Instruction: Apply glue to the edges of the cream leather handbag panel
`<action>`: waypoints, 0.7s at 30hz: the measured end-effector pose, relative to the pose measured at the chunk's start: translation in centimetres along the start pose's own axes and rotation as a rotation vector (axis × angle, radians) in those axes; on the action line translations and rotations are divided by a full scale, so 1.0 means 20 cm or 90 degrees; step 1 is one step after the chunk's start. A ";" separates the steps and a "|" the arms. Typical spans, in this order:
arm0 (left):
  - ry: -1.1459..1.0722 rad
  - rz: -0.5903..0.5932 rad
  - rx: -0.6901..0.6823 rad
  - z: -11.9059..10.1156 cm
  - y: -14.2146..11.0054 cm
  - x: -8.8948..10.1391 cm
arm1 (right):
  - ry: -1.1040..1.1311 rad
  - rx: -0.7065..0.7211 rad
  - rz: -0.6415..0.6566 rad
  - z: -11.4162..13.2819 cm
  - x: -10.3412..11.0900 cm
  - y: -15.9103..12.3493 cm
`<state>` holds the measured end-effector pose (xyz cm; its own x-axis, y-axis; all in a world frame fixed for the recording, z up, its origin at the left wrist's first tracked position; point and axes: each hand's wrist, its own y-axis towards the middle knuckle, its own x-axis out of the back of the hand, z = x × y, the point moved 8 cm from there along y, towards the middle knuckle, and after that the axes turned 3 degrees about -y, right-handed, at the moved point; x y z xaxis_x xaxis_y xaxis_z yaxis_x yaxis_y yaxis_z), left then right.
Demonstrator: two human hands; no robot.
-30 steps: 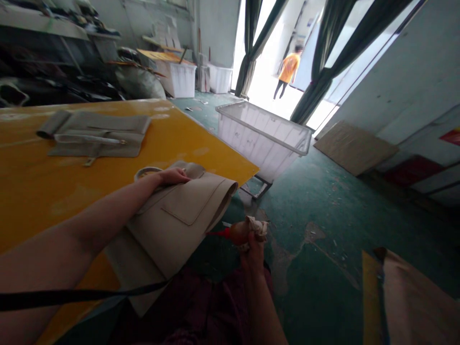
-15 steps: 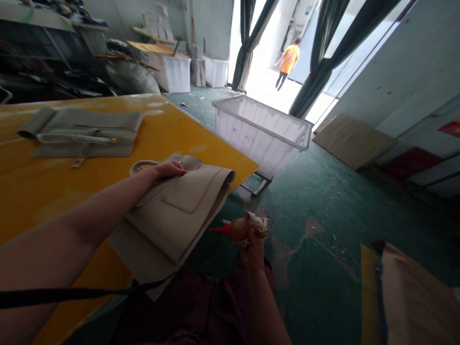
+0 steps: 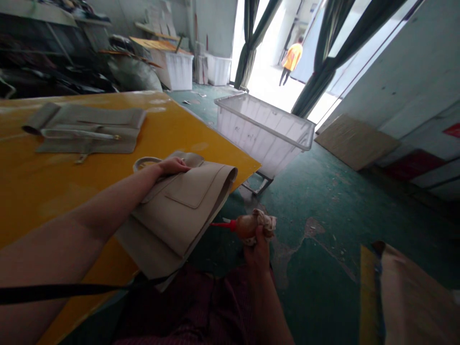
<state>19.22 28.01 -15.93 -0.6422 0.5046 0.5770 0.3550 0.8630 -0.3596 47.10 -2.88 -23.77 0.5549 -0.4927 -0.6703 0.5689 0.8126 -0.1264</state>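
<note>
from my feed, the left hand [image 3: 175,166] pinches the upper part of the beige bag [image 3: 192,196], which lies beneath it and juts past the edge of the yellow table [image 3: 201,136]. the right hand [image 3: 258,247] grips the red-nozzled bottle [image 3: 246,226], nozzle tip right by the bag's open edge.

You have two beige bag pieces [image 3: 194,191] [image 3: 124,122], one yellow counter [image 3: 53,187], one red-tipped bottle [image 3: 246,226] and one black strap [image 3: 72,291]. You can count three whitish plastic tubs [image 3: 247,139] [image 3: 178,74] [image 3: 219,72] (one near, two farther back), two dark curtains [image 3: 247,62] [image 3: 321,74], one person [image 3: 293,56] in orange, and one brown board [image 3: 355,141] by the right-hand wall.
</note>
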 end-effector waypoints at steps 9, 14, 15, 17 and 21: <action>0.009 0.003 0.010 -0.02 -0.02 0.00 | -0.072 -0.009 -0.041 -0.08 0.01 -0.05; -0.013 -0.004 -0.006 -0.03 -0.03 0.00 | -0.038 -0.086 -0.102 -0.17 0.02 -0.21; -0.016 -0.006 -0.004 -0.03 -0.03 0.00 | -0.029 -0.106 -0.107 -0.19 0.02 -0.23; -0.008 -0.012 0.009 -0.02 -0.03 0.00 | -0.023 -0.115 -0.117 -0.18 0.01 -0.24; 0.011 -0.023 0.025 -0.03 -0.05 0.01 | -0.040 -0.086 -0.125 -0.15 0.01 -0.22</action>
<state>19.22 27.18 -14.95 -0.6422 0.4741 0.6024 0.3045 0.8789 -0.3671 42.82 -5.65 -25.54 0.4806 -0.6599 -0.5775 0.5855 0.7317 -0.3489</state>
